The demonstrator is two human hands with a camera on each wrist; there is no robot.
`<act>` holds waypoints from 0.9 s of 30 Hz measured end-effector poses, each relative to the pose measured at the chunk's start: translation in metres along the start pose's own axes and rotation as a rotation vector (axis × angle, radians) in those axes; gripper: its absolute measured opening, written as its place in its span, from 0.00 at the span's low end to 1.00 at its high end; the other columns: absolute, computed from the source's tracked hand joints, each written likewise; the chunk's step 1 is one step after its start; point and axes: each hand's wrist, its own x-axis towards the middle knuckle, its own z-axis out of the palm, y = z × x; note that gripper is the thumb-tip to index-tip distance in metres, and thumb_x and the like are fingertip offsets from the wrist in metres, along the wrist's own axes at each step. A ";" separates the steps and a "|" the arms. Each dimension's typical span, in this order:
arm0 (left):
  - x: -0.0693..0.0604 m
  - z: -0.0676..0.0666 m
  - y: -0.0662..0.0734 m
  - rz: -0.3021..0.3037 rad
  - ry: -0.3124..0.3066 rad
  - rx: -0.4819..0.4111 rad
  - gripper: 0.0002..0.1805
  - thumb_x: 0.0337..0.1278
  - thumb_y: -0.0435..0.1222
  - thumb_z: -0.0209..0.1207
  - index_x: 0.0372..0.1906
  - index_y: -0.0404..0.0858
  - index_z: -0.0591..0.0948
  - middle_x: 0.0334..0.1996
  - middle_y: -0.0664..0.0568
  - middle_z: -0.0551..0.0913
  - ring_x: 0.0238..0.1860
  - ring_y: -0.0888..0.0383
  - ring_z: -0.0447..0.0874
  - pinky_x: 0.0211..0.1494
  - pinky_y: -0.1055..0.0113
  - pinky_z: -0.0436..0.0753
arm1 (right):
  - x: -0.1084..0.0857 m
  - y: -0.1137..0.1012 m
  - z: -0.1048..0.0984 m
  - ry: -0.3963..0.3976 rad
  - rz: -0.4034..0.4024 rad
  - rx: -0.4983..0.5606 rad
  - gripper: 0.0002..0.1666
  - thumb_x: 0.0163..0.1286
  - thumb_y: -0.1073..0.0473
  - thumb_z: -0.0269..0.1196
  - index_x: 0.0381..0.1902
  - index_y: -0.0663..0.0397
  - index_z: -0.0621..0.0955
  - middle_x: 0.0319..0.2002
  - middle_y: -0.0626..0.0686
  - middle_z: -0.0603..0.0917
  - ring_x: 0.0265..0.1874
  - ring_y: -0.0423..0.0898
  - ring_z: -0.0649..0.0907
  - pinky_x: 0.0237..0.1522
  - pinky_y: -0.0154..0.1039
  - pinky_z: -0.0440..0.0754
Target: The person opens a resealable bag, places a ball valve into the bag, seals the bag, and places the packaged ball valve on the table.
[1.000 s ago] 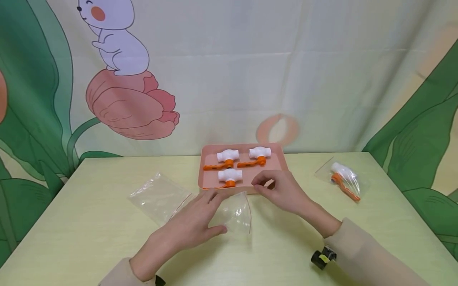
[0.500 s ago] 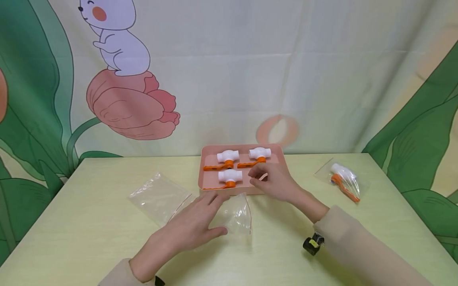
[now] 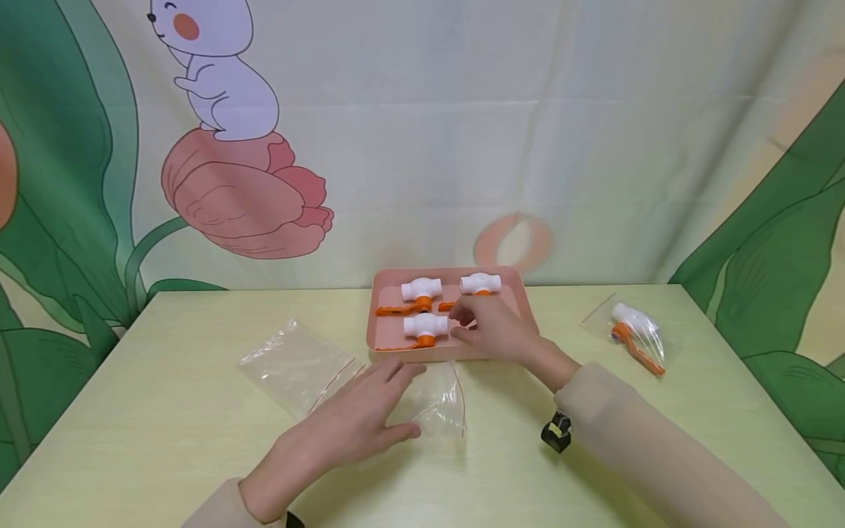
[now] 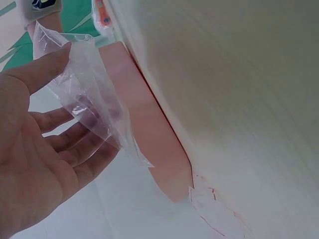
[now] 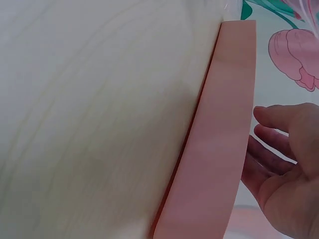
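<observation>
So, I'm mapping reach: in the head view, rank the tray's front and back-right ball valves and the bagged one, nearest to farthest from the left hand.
1. Front ball valve: tray, near side.
2. Back-right ball valve: tray, far side.
3. Bagged ball valve: far right, outside tray.

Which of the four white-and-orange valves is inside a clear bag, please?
It is the valve lying on the table to the right of the pink tray; the other three valves lie unbagged inside that tray.
</observation>
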 end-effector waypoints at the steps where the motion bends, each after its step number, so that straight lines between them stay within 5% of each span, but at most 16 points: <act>1: 0.000 0.000 0.000 -0.001 0.000 0.001 0.37 0.57 0.45 0.74 0.68 0.36 0.72 0.62 0.48 0.74 0.59 0.50 0.77 0.63 0.54 0.77 | 0.002 -0.001 0.001 -0.011 0.010 -0.002 0.13 0.69 0.64 0.69 0.49 0.65 0.83 0.43 0.56 0.86 0.43 0.50 0.84 0.51 0.46 0.84; 13: -0.002 0.000 0.000 -0.017 -0.009 -0.030 0.38 0.58 0.44 0.74 0.69 0.36 0.72 0.62 0.48 0.75 0.60 0.49 0.77 0.64 0.52 0.76 | 0.020 -0.001 0.009 -0.095 0.095 -0.003 0.15 0.71 0.62 0.68 0.53 0.60 0.81 0.49 0.53 0.84 0.51 0.51 0.83 0.58 0.45 0.80; 27: -0.004 -0.001 0.001 -0.026 -0.030 -0.100 0.36 0.61 0.44 0.72 0.70 0.37 0.70 0.62 0.49 0.74 0.60 0.51 0.76 0.64 0.54 0.77 | 0.024 -0.003 0.015 -0.099 0.070 -0.009 0.16 0.68 0.65 0.71 0.50 0.57 0.78 0.44 0.50 0.82 0.43 0.47 0.80 0.53 0.40 0.81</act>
